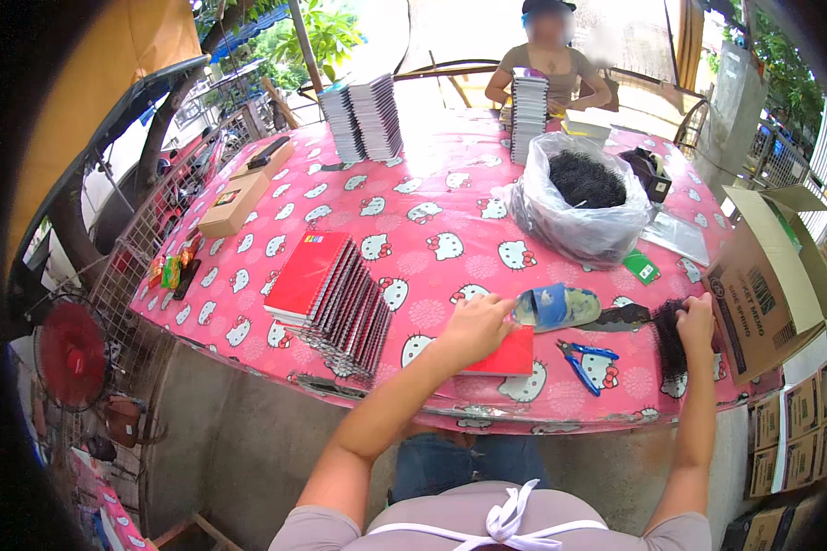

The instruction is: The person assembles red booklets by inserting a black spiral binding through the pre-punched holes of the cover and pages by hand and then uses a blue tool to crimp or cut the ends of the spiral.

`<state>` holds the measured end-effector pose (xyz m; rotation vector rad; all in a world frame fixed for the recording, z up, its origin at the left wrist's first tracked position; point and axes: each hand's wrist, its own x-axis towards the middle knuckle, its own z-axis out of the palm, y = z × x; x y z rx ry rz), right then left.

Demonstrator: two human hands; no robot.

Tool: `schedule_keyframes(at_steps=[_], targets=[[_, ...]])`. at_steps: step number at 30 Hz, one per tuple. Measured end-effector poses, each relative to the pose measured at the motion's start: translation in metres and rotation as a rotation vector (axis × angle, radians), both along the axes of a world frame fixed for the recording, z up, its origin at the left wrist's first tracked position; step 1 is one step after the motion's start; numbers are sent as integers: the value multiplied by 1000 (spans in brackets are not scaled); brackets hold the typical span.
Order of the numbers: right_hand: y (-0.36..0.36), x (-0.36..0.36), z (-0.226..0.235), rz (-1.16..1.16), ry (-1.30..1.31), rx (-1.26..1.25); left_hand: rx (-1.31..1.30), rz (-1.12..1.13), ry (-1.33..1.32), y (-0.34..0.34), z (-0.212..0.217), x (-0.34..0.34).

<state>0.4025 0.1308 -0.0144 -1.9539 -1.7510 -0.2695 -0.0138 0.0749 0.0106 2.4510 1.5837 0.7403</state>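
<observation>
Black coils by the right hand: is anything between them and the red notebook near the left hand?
Yes: the blue-handled pliers lie flat between the black coils and the red notebook. Nothing visible separates the right hand from the coils.

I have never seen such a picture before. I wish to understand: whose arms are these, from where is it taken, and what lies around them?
No machine here: these are a person's bare hands, seen by a head-worn fisheye camera looking down, which bends straight edges. On the pink tablecloth are stacked red notebooks, a slipper, pliers and a plastic bag of black coils. The left hand is over a red notebook, its grip unclear; the right hand touches a dark coil bundle.
</observation>
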Motion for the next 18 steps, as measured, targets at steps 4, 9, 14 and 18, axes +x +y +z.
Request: schedule_keyframes(at_steps=[4,9,14,18], targets=[[-27,-48,4,369,160,154,-398,-16,-150,37,-33,-7],[-60,-122,12,618,352,56,-227,10,-328,32,-31,-7],[-84,-184,31,780,591,30,118,-111,-330,-22,10,-5],[-83,-198,37,806,620,89,227,-5,-235,-42,9,1]])
